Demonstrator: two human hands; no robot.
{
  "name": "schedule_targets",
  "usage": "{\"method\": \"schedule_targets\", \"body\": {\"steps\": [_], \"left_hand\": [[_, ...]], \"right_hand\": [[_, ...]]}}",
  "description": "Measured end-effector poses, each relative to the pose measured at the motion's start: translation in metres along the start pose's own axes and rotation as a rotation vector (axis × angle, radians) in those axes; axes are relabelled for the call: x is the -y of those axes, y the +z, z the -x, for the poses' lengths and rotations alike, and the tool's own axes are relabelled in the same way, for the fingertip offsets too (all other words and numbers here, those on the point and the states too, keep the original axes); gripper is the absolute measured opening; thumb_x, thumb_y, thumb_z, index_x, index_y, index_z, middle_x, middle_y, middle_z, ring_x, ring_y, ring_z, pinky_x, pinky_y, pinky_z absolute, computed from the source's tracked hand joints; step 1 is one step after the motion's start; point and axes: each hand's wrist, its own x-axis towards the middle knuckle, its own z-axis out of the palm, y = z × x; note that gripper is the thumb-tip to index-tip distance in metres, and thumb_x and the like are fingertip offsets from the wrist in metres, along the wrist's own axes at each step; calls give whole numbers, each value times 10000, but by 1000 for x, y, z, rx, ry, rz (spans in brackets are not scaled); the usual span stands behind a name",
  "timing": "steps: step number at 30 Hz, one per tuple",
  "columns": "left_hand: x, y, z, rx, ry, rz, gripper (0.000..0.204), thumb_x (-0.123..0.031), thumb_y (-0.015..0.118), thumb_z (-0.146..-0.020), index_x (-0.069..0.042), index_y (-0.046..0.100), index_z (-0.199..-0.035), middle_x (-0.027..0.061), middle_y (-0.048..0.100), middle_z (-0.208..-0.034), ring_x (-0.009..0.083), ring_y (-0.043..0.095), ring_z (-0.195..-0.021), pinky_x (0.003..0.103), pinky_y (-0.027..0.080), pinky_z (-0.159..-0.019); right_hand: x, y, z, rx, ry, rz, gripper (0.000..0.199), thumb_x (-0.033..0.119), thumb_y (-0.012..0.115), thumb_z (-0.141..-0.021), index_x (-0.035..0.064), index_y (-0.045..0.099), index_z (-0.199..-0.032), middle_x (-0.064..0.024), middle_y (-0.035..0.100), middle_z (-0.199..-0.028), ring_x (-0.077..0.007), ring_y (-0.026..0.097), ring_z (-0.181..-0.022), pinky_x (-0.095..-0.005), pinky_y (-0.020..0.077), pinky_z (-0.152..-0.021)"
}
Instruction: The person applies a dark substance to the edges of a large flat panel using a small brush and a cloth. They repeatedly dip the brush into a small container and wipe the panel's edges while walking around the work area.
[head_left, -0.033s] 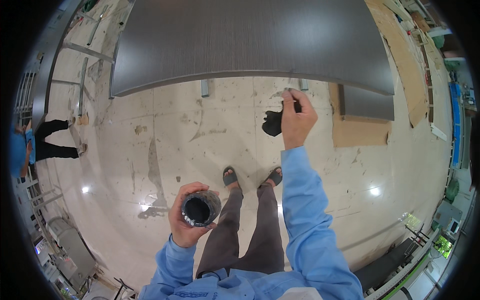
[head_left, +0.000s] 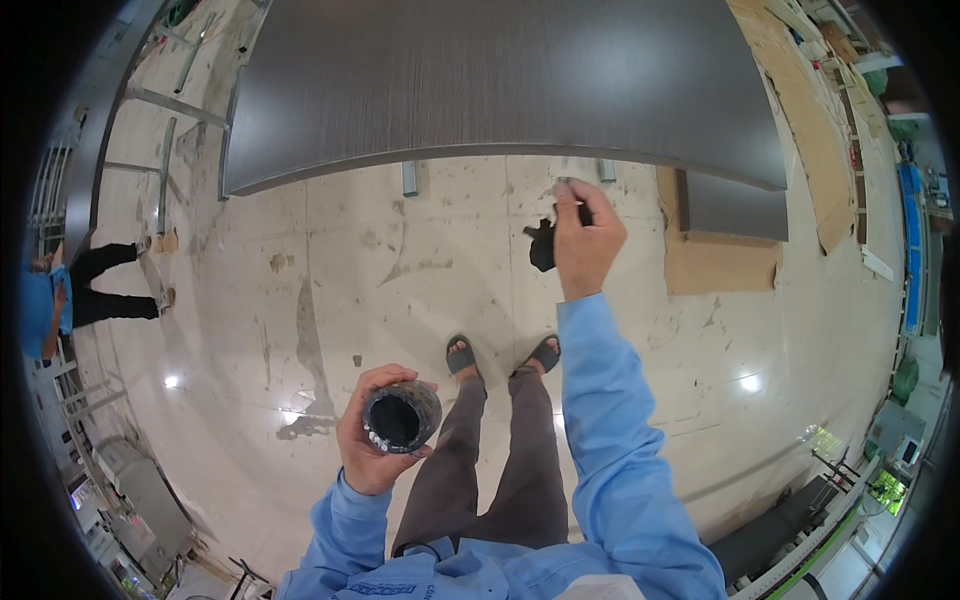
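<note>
Two bare hands out over a stained, pale tile floor (head_left: 400,300), both closed on something. Left hand (head_left: 358,440), below and left of the frame's centre: fingers and thumb curled in a wide C around a dark cylindrical pot (head_left: 433,412), mouth tipped toward the camera, dark inside, with whitish crusted smears at the lower left of the rim. Right hand (head_left: 588,240), right of centre and higher up: thumb and fingertips drawn together in a pinch, gripping a black cloth (head_left: 542,246), part of it showing inside the curl of the fingers, a ragged lobe out to the left of the palm. Pinched tips just below the near edge of a dark wood-grain panel (head_left: 500,80) across the top of the frame; cannot tell whether touching it.

Compared with the earlier frame: right hand slightly farther left, cloth lobe narrower and more jagged in outline, right sandalled foot (head_left: 545,355) a touch farther left. Left hand and pot unchanged in place and tilt.

Dark blue lettering (head_left: 385,588) on the light blue shirt (head_left: 500,562) at the lower edge, warped by folds, with a second short run of letters beside it, turned sideways.
</note>
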Motion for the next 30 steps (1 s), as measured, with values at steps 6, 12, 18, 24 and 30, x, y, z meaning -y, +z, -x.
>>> {"method": "schedule_targets", "body": {"steps": [6,12,18,24,30], "left_hand": [[-6,4,-5,-21,-9,-46,911,-332,1010,-660,34,549,-1356,159,551,-1326,335,677,-1155,446,558,-1002],[-9,16,-6,27,25,-41,849,-227,999,-693,44,551,-1360,154,536,-1343,320,668,-1197,411,556,-1012],[-13,21,-2,5,27,-49,845,-230,996,-693,39,556,-1363,156,539,-1348,324,669,-1199,407,548,-1016],[-15,12,-2,-16,29,-115,833,-245,992,-695,38,567,-1353,152,554,-1341,319,673,-1202,417,526,-1049],[-23,-17,-17,5,8,-78,835,-243,994,-693,41,560,-1347,141,558,-1333,301,674,-1208,403,515,-1058]], "right_hand": [[3,-7,0,53,28,-86,138,108,719,-987,-19,753,-1032,-70,767,-915,-119,683,-848,-276,535,-798],[0,-14,0,174,21,-83,164,117,662,-1033,-24,741,-1061,-67,760,-903,-124,679,-857,-277,536,-808],[3,-13,0,96,78,-126,138,101,671,-1012,-18,734,-1044,-75,762,-883,-124,682,-823,-283,539,-763],[7,12,12,191,-61,-133,116,55,665,-981,-13,735,-1045,-107,767,-884,-157,707,-780,-289,541,-714],[12,30,24,104,30,-129,117,60,673,-978,-15,731,-1047,-114,762,-882,-180,714,-783,-301,550,-734]]}}
